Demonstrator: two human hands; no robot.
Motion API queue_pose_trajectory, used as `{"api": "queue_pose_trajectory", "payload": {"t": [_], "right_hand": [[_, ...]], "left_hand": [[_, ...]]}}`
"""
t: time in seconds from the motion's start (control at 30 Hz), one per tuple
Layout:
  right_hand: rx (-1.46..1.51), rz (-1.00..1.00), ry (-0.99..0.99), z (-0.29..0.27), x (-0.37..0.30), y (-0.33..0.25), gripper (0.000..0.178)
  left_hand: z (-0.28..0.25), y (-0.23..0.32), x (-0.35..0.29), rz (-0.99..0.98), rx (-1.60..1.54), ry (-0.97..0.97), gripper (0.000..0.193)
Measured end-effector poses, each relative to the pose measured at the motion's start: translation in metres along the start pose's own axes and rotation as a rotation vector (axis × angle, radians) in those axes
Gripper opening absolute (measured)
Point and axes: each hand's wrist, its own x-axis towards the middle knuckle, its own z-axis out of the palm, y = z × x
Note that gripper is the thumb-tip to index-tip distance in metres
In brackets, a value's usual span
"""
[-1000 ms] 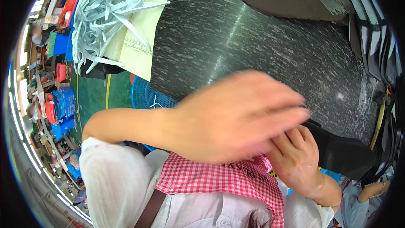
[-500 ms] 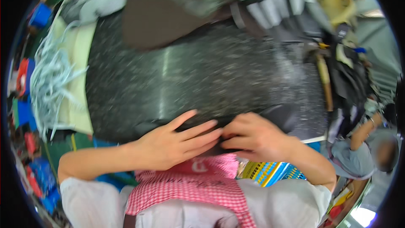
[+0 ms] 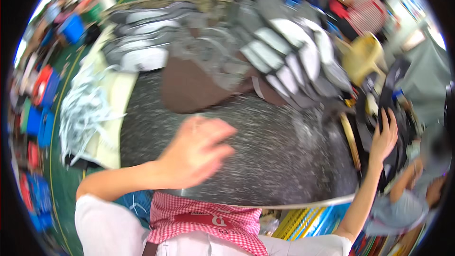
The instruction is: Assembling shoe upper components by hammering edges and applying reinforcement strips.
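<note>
My left hand (image 3: 201, 151) hovers over the near part of the dark speckled worktop (image 3: 265, 161). It is smeared by motion, but its fingers look apart, with nothing seen in them. At the right edge my right hand (image 3: 385, 137) reaches out with stretched fingers, touching a pile of black pieces (image 3: 395, 149). A long black piece (image 3: 393, 80) rises just beyond those fingertips. Left of this hand lies a tool with a wooden handle (image 3: 350, 142). A large brown flat piece (image 3: 194, 87) rests farther back on the worktop.
Grey pieces with white patches (image 3: 284, 47) are stacked along the back. Pale strips (image 3: 87, 109) hang in a tangle at the left edge. A yellow container (image 3: 362, 57) stands at the back right. A co-worker (image 3: 398, 213) is close on the right, another person (image 3: 365, 14) farther off.
My hands were together over a black piece at the near edge. My right hand has swung out to the right-hand pile; my left has lifted over the worktop. The view has tilted up.
</note>
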Motion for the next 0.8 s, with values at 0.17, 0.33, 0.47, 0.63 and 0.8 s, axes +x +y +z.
{"api": "queue_pose_trajectory", "payload": {"t": [0.17, 0.33, 0.47, 0.63, 0.8], "right_hand": [[0.058, -0.033, -0.302, 0.065, 0.009, 0.021, 0.034], [0.768, 0.217, -0.174, -0.018, 0.006, -0.071, 0.018], [0.932, -0.354, -0.253, -0.061, -0.012, -0.169, 0.021], [1.259, -0.619, -0.349, -0.085, -0.007, -0.236, 0.013], [1.118, -0.273, 0.106, -0.051, 0.089, -0.222, 0.02]], "left_hand": [[0.036, -0.017, -0.044, -0.017, 0.066, 0.064, 0.033], [-0.016, -0.096, -0.03, -0.188, 0.176, 0.207, 0.031], [-0.004, -0.107, 0.065, 0.028, 0.121, 0.371, 0.043], [0.034, -0.095, 0.14, 0.199, 0.098, 0.501, 0.063], [0.036, -0.09, 0.158, 0.225, 0.225, 0.455, 0.073]]}}
